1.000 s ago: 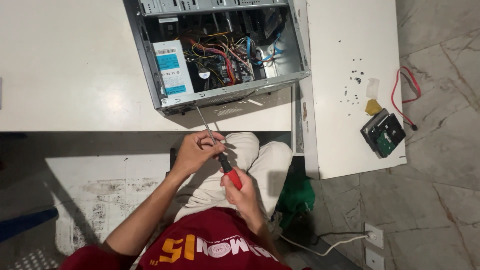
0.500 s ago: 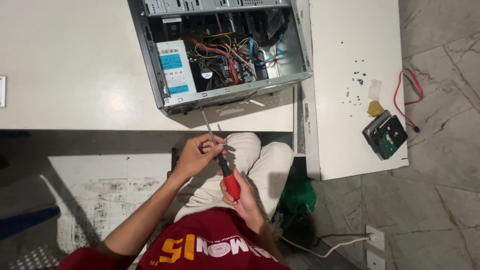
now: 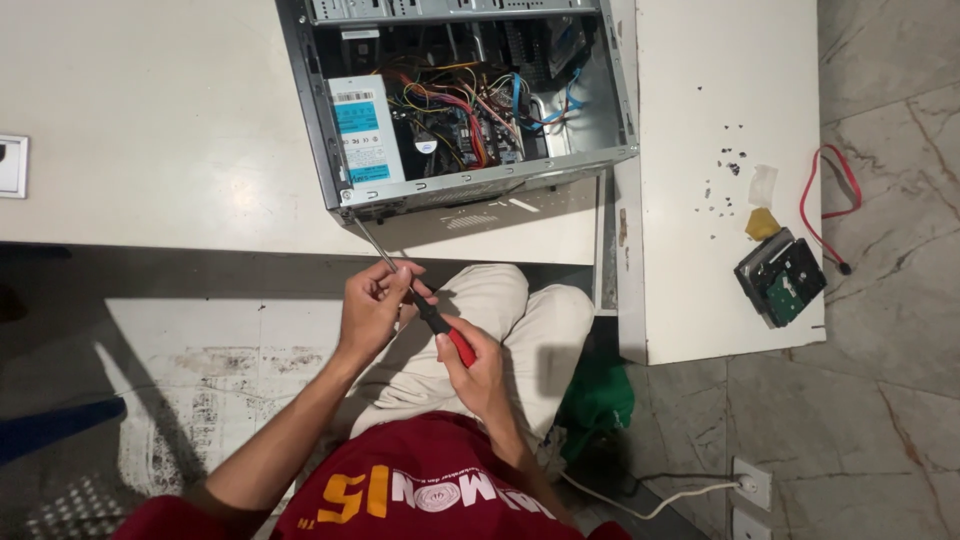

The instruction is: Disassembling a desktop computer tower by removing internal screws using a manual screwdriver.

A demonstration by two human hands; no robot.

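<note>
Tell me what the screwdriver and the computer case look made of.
Screwdriver: thin grey shaft, apparently bare metal; red and black handle, probably plastic or rubber, matte. Computer case: grey sheet metal by its thin folded edges and dull sheen, likely unpainted steel.

A home repair corner: opened computer case [image 3: 470,110] on white table [image 3: 150,130], marble floor [image 3: 880,400], wall socket [image 3: 748,484].

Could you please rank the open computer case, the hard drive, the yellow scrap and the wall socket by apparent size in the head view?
1. Open computer case, by far.
2. Hard drive.
3. Wall socket and yellow scrap: too alike and at different depths, so unranked.
</note>
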